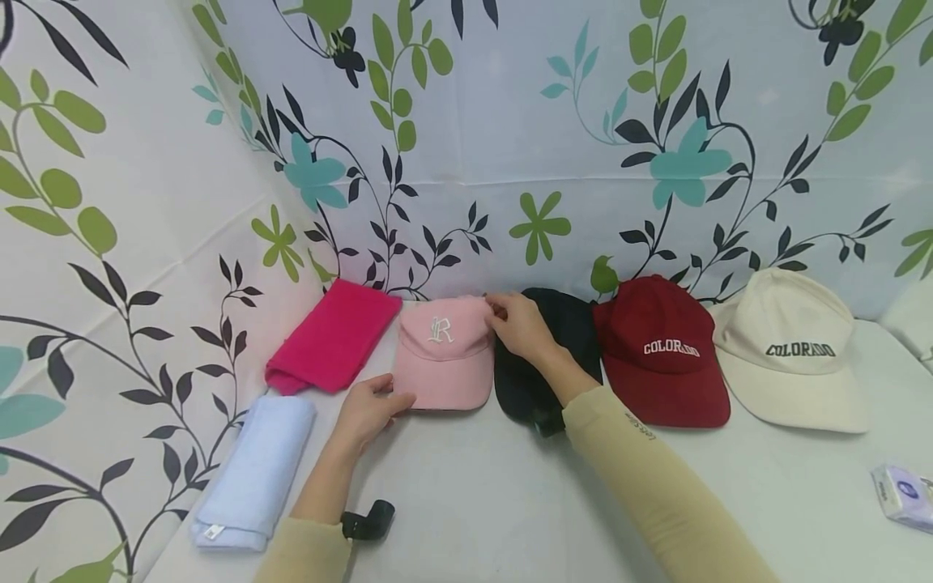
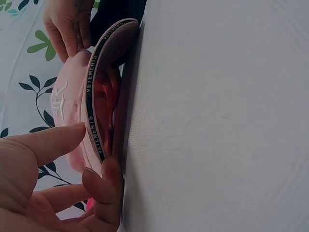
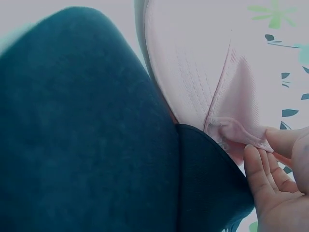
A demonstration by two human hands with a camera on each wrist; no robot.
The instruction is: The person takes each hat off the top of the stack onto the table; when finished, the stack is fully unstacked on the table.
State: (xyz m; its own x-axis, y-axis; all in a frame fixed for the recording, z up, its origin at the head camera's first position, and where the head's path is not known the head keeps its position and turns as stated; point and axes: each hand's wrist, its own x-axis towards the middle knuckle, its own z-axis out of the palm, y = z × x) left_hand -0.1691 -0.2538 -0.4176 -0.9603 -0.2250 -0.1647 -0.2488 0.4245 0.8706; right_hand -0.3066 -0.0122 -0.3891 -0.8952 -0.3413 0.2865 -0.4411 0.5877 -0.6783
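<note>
While both hands work the pink cap:
Left hand: pinches brim at 7 o'clock.
Right hand: pinches crown at 2 o'clock.
Black cap: touching, at 3 o'clock.

Left hand: forearm extended forward, thumb and fingers lightly curled in a pinch on a thin edge (seen from the left wrist view). Right hand: arm reaching forward and inward, sleeved to the wrist, fingertips closed on a fold.
</note>
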